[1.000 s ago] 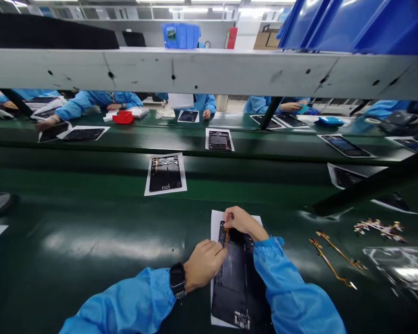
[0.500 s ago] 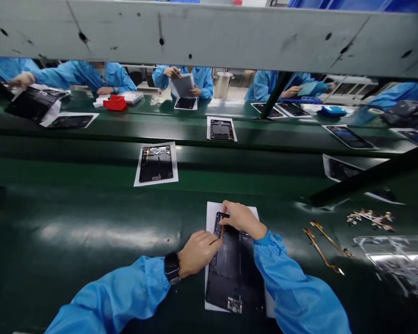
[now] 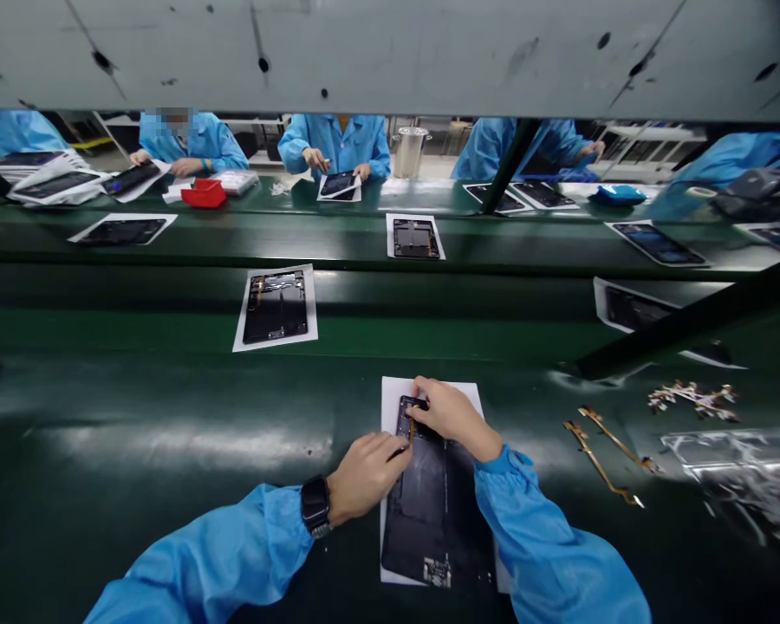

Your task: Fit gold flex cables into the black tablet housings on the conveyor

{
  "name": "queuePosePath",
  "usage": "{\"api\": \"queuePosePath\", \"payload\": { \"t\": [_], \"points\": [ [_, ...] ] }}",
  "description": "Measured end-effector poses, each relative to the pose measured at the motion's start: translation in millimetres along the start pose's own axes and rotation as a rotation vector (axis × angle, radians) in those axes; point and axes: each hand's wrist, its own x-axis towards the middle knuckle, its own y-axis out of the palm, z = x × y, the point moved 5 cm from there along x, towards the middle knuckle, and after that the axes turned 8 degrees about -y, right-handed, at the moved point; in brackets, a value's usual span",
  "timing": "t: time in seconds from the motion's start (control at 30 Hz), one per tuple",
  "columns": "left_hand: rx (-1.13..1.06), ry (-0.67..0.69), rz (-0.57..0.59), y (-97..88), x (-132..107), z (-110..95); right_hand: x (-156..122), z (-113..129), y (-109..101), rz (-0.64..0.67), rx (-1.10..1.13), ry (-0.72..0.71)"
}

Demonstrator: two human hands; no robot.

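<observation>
A black tablet housing lies on a white paper sheet on the green belt, right in front of me. My left hand, with a black smartwatch on its wrist, rests at the housing's upper left. My right hand pinches a thin orange flex cable at the housing's top edge. The cable's lower end runs to my left fingertips, which partly hide it.
To the right lie two long flex cables, a heap of small flex parts and a clear plastic sheet. Other tablets on paper sit along the green belt. Co-workers in blue coats work beyond a grey overhead beam.
The view has tilted down, so the beam sits lower. My hands stay at the cable on the housing. A co-worker across the belt now has both hands at a tablet.
</observation>
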Motion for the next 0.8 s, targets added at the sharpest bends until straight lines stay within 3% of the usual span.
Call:
{"api": "queuePosePath", "payload": {
  "t": [0.2, 0.53, 0.63, 0.73, 0.8],
  "points": [
    [-0.026, 0.038, -0.066, 0.2, -1, -1, -1, 0, 1, -0.047, -0.039, -0.020],
    [-0.057, 0.032, -0.069, -0.7, 0, -2, -13, 6, 10, -0.126, -0.047, -0.023],
    [-0.068, 0.014, -0.063, -2.0, 2, -1, -17, -1, -1, -0.250, 0.228, -0.026],
    [-0.093, 0.015, -0.092, -5.2, 2, -2, -28, -14, -21, -0.347, 0.835, -0.060],
    [-0.098, 0.033, -0.109, -7.2, 2, -3, -37, -15, -33, -0.300, 1.273, -0.208]
  ]
}}
